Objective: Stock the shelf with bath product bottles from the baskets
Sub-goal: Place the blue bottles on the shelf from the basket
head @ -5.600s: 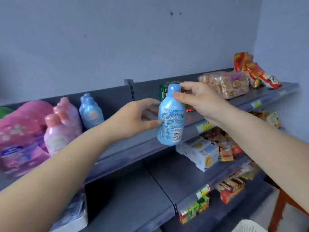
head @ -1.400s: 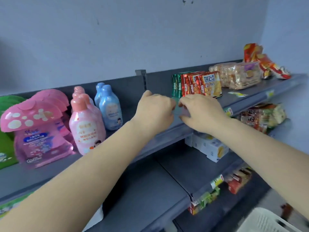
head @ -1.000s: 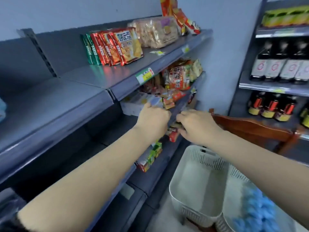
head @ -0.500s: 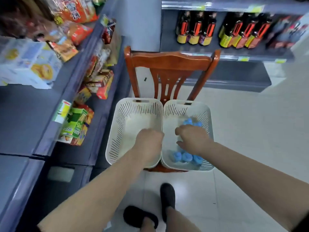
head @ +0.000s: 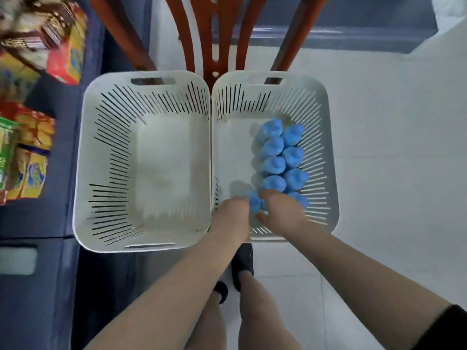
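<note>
Two white slotted baskets stand side by side on a wooden chair. The left basket (head: 106, 152) holds nothing. In the right basket (head: 321, 137), several blue bath bottles (head: 274, 164) stand upright in two rows along its right half. Both my hands reach into the near end of the right basket. My right hand (head: 281, 210) curls its thumb and fingers round the nearest blue bottle (head: 254, 201). My left hand (head: 233, 214) has curled fingers against that bottle's left side; its grip is hidden under the knuckles.
A brown chair back (head: 214, 34) rises behind the baskets. Dark shelves with snack packets (head: 27, 157) and boxes (head: 65, 59) run along the left. White tiled floor (head: 391, 147) lies to the right. My feet in black shoes (head: 242, 261) are just below the baskets.
The view has swung from the shelf down to the baskets. Both hands have dropped into the right basket and closed in on the nearest blue bottle.
</note>
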